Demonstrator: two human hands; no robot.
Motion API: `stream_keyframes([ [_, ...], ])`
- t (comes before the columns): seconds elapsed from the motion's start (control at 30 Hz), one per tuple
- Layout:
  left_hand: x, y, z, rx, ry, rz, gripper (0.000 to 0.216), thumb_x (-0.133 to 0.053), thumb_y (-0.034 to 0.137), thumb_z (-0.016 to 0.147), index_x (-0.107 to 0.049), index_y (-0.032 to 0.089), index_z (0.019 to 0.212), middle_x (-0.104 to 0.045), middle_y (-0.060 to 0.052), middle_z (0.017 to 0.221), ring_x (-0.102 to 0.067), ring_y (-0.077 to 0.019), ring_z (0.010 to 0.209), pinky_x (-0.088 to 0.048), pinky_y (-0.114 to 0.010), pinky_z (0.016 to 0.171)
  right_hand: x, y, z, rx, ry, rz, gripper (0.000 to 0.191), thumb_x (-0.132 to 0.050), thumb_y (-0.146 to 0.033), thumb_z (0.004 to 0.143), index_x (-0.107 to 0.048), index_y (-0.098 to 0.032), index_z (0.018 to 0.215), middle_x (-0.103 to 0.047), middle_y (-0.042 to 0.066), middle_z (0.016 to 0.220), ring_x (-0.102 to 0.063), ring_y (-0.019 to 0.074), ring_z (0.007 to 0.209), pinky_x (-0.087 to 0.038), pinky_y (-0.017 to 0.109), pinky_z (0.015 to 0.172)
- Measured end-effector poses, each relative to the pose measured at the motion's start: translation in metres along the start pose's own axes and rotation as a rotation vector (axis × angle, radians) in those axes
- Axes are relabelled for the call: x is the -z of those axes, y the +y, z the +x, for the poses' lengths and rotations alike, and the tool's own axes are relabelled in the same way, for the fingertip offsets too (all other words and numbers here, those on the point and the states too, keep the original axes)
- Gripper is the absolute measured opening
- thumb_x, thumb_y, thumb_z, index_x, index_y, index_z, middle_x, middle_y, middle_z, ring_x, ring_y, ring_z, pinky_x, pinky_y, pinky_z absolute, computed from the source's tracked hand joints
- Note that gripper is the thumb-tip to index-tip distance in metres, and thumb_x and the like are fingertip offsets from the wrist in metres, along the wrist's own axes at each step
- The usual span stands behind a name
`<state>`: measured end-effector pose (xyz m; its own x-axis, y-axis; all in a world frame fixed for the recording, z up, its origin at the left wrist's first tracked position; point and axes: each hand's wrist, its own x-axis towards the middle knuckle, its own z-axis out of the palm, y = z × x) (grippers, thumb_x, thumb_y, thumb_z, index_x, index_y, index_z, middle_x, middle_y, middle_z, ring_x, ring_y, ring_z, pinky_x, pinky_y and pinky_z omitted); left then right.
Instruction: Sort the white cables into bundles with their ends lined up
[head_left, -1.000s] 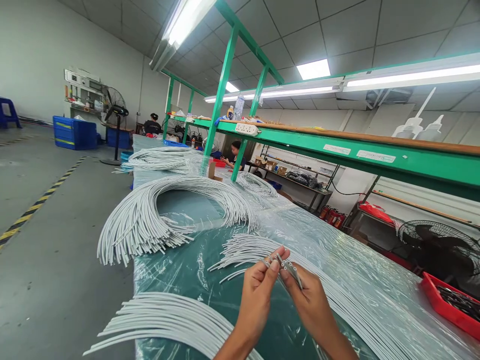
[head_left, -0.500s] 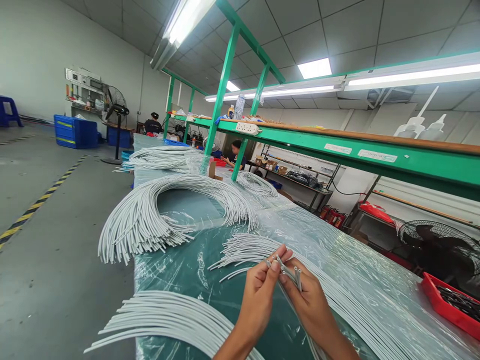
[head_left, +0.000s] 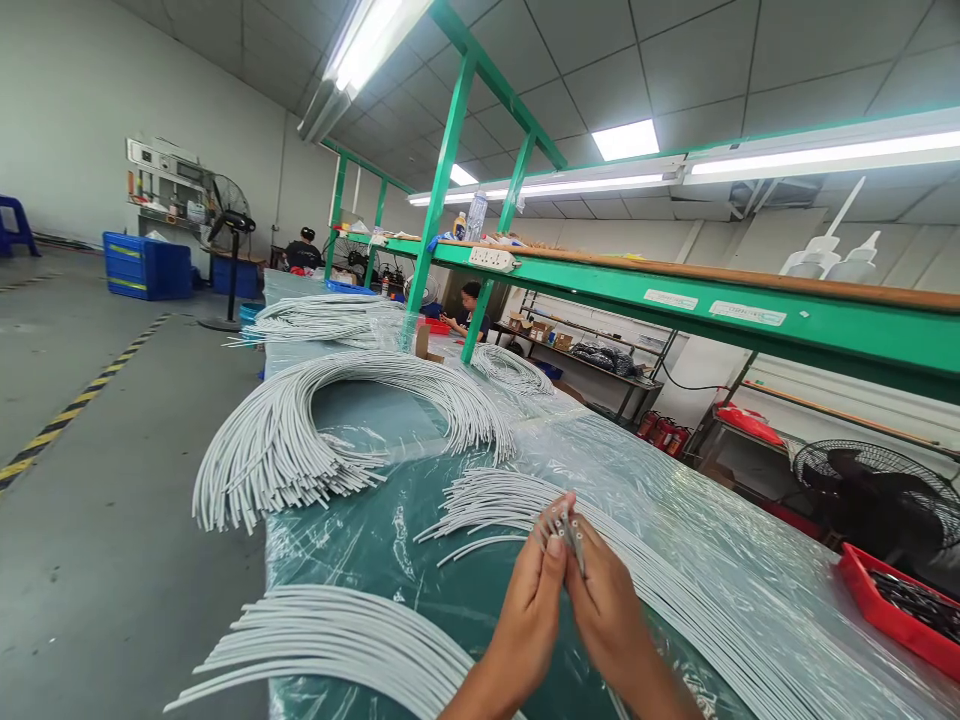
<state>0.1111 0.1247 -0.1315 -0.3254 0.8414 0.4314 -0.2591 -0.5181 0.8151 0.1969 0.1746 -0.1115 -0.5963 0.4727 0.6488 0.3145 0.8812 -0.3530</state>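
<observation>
Indoors, white strands (head_left: pixel 487 495) on plastic-covered table (head_left: pixel 450 598), grey floor (head_left: pixel 150 480), strip lights (head_left: pixel 825 155).

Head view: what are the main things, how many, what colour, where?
Bench: one, green, plastic covered, centre
Held strands: several, grey, lower centre
Strand bundles: two, white, bench's near half
Large coil: one, white, bench left
Smaller coils: at least two, white, farther back
Tray: one, red, bench right
Shelf: one, green, above bench
Fans: at least two, black, left and right
Coworkers: two, dark clothes, background
Left hand: one, bare, gripping strands
Right hand: one, bare, gripping strands
</observation>
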Motion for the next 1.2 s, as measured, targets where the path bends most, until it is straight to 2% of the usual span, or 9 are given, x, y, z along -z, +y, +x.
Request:
stream_keyframes([
  [0.13,0.002,-0.006,-0.002,-0.169,-0.054,-0.010,0.048,-0.041,0.052,0.083,-0.050,0.020,0.117,-0.048,-0.008,0.126,-0.039,-0.0202,0.120,-0.026,-0.031,0.104,-0.008,-0.005,-0.005,-0.029,0.006,-0.241,0.035,-0.024,-0.034,0.093,-0.054,-0.019,0.103,-0.064,0.005,0.075,-0.061,0.0199,0.067,-0.039,0.027,0.052],
  [0.23,0.001,-0.005,0.001,-0.113,-0.041,-0.104,0.035,-0.052,0.047,0.080,-0.054,0.020,0.102,-0.055,-0.007,0.111,-0.046,-0.0212,0.110,-0.032,-0.031,0.097,-0.014,-0.007,-0.005,-0.060,0.014,-0.356,0.038,-0.024,-0.032,0.092,-0.058,-0.016,0.089,-0.061,0.005,0.061,-0.059,0.0217,0.054,-0.032,0.028,0.046],
  [0.37,-0.002,0.002,0.003,0.034,0.072,-0.137,0.022,-0.048,0.035,0.085,-0.060,0.019,0.094,-0.059,-0.005,0.097,-0.050,-0.0182,0.101,-0.034,-0.027,0.092,-0.014,-0.006,-0.002,-0.032,-0.020,-0.294,0.041,-0.020,-0.028,0.092,-0.058,-0.014,0.093,-0.064,0.009,0.072,-0.063,0.0226,0.066,-0.040,0.028,0.054],
  [0.6,0.000,0.011,0.003,0.123,0.163,-0.182,0.029,-0.047,0.042,0.084,-0.063,0.018,0.084,-0.058,-0.006,0.106,-0.053,-0.0183,0.093,-0.042,-0.023,0.077,-0.016,0.009,-0.021,-0.163,-0.169,0.275,0.042,-0.034,-0.040,0.091,-0.037,-0.022,0.129,-0.062,0.008,0.106,-0.062,0.0199,0.086,-0.051,0.028,0.069],
  [0.77,0.001,0.015,0.007,0.055,0.139,-0.373,0.032,-0.044,0.040,0.086,-0.047,0.017,0.064,-0.042,0.003,0.058,-0.043,-0.0084,0.054,-0.040,-0.021,0.060,-0.023,0.038,-0.060,-0.239,-0.205,0.243,0.042,-0.042,-0.043,0.086,-0.047,-0.023,0.123,-0.062,0.009,0.107,-0.062,0.0236,0.090,-0.051,0.034,0.073],
  [0.87,0.000,0.012,0.009,0.084,0.110,-0.490,0.030,-0.051,0.042,0.082,-0.041,0.018,0.067,-0.031,0.007,0.054,-0.030,-0.0052,0.044,-0.032,-0.018,0.048,-0.006,0.051,-0.071,-0.275,-0.381,0.283,0.038,-0.046,-0.048,0.083,-0.058,-0.023,0.109,-0.067,0.005,0.076,-0.064,0.0203,0.065,-0.052,0.029,0.058],
  [0.97,-0.003,0.008,0.009,0.121,0.072,-0.467,0.034,-0.056,0.044,0.078,-0.038,0.019,0.066,-0.028,0.008,0.051,-0.026,-0.0046,0.043,-0.027,-0.017,0.043,0.024,0.043,-0.057,-0.292,-0.285,0.254,0.044,-0.049,-0.049,0.081,-0.052,-0.026,0.119,-0.064,0.008,0.101,-0.061,0.0231,0.091,-0.053,0.031,0.068],
  [1.07,-0.007,0.005,0.006,0.136,0.062,-0.430,0.033,-0.057,0.045,0.078,-0.039,0.019,0.067,-0.030,0.008,0.052,-0.026,-0.0047,0.043,-0.028,-0.017,0.043,0.046,0.012,-0.019,-0.143,-0.106,0.091,0.040,-0.041,-0.041,0.089,-0.043,-0.031,0.127,-0.046,0.005,0.130,-0.041,0.0224,0.121,-0.041,0.040,0.095],
  [1.2,-0.007,0.002,0.002,0.135,0.217,-0.390,0.035,-0.067,0.049,0.066,-0.049,0.018,0.066,-0.040,0.005,0.052,-0.035,-0.0074,0.046,-0.033,-0.020,0.046,0.047,-0.033,0.033,0.280,-0.136,-0.098,0.044,-0.038,-0.029,0.091,-0.030,-0.031,0.135,-0.040,0.000,0.136,-0.031,0.0192,0.127,-0.028,0.043,0.104],
])
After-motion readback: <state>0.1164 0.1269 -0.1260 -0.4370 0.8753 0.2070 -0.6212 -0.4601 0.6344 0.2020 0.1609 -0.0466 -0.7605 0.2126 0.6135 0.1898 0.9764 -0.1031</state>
